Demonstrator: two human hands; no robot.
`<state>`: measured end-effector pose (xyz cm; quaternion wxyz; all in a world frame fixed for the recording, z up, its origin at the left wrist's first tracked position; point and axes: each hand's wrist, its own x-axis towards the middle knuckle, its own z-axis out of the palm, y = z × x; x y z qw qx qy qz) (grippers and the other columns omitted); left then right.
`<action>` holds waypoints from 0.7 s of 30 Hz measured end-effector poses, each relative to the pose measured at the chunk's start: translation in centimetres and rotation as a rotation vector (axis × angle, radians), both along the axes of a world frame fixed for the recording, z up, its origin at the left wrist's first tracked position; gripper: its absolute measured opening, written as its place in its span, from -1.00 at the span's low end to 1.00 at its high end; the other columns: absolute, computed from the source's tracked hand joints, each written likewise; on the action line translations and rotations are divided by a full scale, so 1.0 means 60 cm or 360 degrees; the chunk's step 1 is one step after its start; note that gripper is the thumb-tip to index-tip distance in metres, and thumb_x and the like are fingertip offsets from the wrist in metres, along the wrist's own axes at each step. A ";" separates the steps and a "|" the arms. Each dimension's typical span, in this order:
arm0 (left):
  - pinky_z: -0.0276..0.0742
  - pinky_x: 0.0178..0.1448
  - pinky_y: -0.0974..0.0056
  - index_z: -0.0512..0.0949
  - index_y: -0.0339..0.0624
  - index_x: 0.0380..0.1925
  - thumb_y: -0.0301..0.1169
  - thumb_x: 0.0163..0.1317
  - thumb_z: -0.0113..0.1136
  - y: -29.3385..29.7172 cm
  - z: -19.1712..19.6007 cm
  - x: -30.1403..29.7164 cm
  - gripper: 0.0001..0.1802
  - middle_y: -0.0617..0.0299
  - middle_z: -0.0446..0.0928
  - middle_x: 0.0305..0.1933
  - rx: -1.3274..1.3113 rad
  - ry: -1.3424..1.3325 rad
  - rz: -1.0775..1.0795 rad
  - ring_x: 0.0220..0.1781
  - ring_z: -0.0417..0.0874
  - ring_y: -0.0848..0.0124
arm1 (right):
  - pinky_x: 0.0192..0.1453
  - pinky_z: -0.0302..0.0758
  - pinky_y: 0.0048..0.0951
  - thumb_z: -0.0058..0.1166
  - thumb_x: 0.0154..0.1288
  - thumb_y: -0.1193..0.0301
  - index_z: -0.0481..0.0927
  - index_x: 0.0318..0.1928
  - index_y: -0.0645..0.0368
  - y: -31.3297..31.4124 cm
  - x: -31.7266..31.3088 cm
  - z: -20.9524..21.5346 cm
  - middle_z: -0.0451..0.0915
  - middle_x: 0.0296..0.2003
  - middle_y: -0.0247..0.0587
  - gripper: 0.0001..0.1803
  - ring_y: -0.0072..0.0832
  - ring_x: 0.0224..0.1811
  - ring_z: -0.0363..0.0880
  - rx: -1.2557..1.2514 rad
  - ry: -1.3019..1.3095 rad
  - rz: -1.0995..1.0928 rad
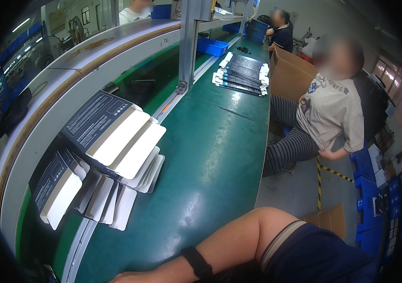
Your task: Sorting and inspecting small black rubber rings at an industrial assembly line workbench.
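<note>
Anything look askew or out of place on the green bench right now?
The flat dark-and-white cartons on the left are fanned out and slipping over the bench edge toward the conveyor channel. The far stack lies neater. No spill or damage shows.

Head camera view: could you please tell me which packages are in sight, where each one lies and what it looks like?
Flat carton stack: near left of the green bench, dark printed faces, white flaps, fanned out.
Second flat carton stack: farther along the bench, same dark and white.
Brown cardboard box: right of the bench, open.
Blue bin: far end, rectangular.
</note>
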<state>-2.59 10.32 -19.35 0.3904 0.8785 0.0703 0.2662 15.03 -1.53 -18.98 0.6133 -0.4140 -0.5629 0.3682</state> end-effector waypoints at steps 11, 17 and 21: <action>0.53 0.01 0.22 0.54 -0.35 -0.14 -0.48 0.37 0.08 -0.002 0.010 0.010 -0.83 0.07 0.49 -0.04 0.0064 0.0004 0.0001 -0.09 0.58 0.30 | -0.36 0.50 -0.27 0.28 0.22 0.27 0.48 -0.32 0.07 -0.001 0.004 0.000 0.58 -0.45 -0.18 -0.76 -0.23 -0.40 0.61 0.0060 -0.0007 -0.0087; 0.54 0.04 0.19 0.54 -0.35 -0.14 -0.47 0.38 0.07 -0.004 0.014 0.008 -0.83 0.06 0.48 -0.02 0.0098 0.0032 -0.0013 -0.08 0.58 0.29 | -0.35 0.51 -0.27 0.27 0.22 0.33 0.48 -0.33 0.10 -0.005 0.006 -0.005 0.60 -0.44 -0.14 -0.79 -0.22 -0.38 0.62 0.0096 0.0003 -0.0077; 0.56 0.07 0.11 0.51 -0.36 -0.09 -0.39 0.41 0.05 0.004 0.013 0.004 -0.77 0.01 0.43 0.03 0.0109 0.0070 -0.0092 -0.03 0.56 0.23 | -0.35 0.51 -0.26 0.26 0.21 0.34 0.49 -0.33 0.11 -0.006 0.006 -0.005 0.61 -0.42 -0.12 -0.80 -0.21 -0.38 0.63 0.0050 0.0027 -0.0063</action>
